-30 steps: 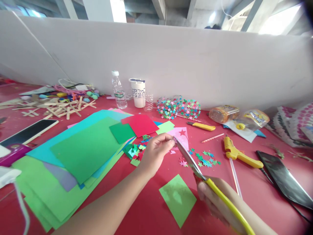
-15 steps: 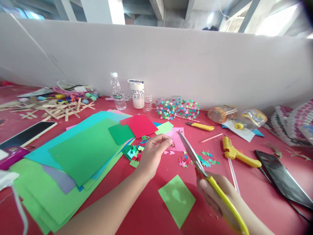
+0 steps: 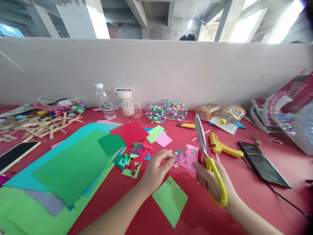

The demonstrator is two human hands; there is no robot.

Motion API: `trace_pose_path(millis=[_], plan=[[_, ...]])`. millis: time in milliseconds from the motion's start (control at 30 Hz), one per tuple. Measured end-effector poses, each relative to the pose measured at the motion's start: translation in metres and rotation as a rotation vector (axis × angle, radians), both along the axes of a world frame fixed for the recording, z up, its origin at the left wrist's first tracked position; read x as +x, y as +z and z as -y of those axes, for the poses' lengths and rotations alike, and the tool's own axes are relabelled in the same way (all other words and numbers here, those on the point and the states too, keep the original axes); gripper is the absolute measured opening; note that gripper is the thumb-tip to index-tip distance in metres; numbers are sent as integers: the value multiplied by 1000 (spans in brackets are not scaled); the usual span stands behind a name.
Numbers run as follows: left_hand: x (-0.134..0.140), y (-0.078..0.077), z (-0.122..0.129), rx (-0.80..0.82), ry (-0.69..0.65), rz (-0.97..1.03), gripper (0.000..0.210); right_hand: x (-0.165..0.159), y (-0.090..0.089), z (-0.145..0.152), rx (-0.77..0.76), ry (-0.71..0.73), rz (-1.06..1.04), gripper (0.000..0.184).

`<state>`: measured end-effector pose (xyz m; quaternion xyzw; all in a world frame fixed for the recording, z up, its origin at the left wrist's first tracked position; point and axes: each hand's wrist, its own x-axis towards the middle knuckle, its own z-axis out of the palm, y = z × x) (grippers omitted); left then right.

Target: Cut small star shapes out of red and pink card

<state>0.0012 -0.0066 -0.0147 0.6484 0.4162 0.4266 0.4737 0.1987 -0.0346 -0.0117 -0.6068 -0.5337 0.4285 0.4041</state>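
My left hand (image 3: 158, 166) is closed in a pinch at the middle of the table, beside small loose paper stars (image 3: 180, 152). Whatever sits between its fingertips is too small to make out. Yellow-handled scissors (image 3: 221, 182) are held in my right hand (image 3: 212, 178), blades pointing up and away and looking closed. A pink paper piece with star-shaped holes (image 3: 187, 160) lies between the hands, partly over the stars. Closer to me is a light green paper square (image 3: 170, 202), turned cornerwise. Left of my left hand are punched paper scraps (image 3: 137, 156) in several colours.
Stacked coloured sheets (image 3: 70, 163) cover the left side. A water bottle (image 3: 105, 104), a paper cup (image 3: 124, 101) and star-covered clear plastic (image 3: 166, 111) stand along the wall. A yellow glue gun (image 3: 225, 148), a cutter (image 3: 186, 125) and a dark tablet-like slab (image 3: 264, 164) lie right.
The view has swung right. The holed pink piece has shifted right and nearer to me, revealing a plain pink square. The scissors now point more upright.
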Motion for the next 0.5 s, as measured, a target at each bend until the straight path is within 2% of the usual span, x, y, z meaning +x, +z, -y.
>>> trace_pose_path(millis=[67, 133, 267, 400, 500], plan=[[-4, -4, -5, 154, 20, -203, 21, 4, -2, -4, 18, -41, -51, 40], [-6, -8, -8, 219, 5, -374, 20, 4, -3, -8, 17, -35, -95, 42], [-5, -14, -10, 281, -10, -501, 20, -2, 3, -9, -22, -16, -115, 39], [-4, -11, -7, 191, 55, -365, 24, -7, 13, -6, -76, 29, -86, 30], [-3, -8, -3, -53, 4, -59, 31, -9, 14, -3, -104, 129, -76, 26]])
